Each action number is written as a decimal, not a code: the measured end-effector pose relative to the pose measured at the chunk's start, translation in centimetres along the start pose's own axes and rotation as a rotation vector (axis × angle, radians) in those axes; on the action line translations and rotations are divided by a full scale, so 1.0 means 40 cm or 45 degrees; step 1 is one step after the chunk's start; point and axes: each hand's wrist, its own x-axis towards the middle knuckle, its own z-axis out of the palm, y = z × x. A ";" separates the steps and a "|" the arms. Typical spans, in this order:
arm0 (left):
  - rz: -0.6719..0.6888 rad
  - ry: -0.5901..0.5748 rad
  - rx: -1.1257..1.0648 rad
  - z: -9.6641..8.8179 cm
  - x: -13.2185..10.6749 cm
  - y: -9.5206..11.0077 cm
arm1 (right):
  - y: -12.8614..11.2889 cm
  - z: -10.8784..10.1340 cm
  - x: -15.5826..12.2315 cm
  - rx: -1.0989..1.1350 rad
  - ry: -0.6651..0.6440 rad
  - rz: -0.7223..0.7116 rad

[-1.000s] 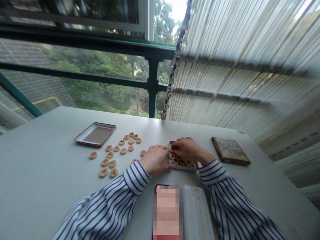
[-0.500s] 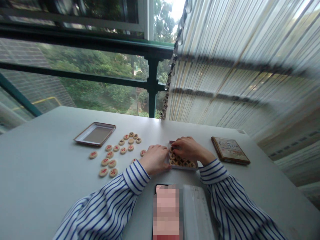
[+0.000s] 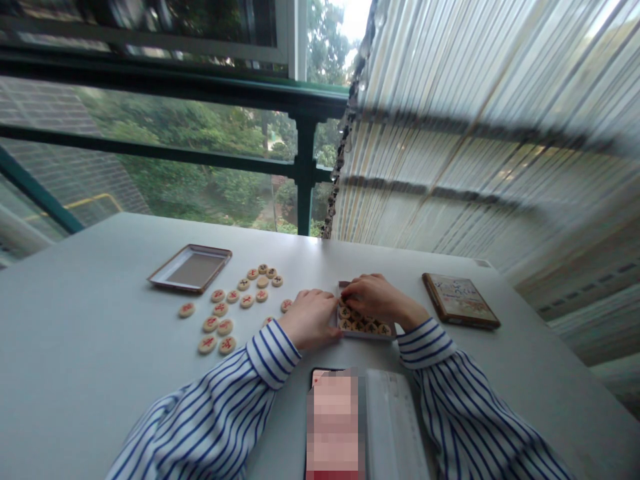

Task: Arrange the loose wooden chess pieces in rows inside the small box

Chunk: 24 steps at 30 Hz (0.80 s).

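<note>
A small box tray filled with round wooden chess pieces lies on the white table. My right hand rests on top of the pieces in it, fingers curled and pressed onto the far-left corner. My left hand lies against the tray's left side, fingers bent over its edge. Several loose pieces with red marks are scattered on the table to the left of my left hand.
An empty box half lies at the far left. A brown box lid lies to the right. A phone and a white case lie near me. A window railing and a blind stand behind the table.
</note>
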 end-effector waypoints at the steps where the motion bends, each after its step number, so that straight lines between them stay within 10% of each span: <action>1: 0.002 0.002 0.001 -0.001 0.000 0.000 | -0.001 -0.001 0.000 0.003 -0.006 0.004; 24: 0.025 0.045 -0.022 -0.016 -0.006 -0.009 | 0.004 -0.021 -0.010 -0.018 0.144 0.071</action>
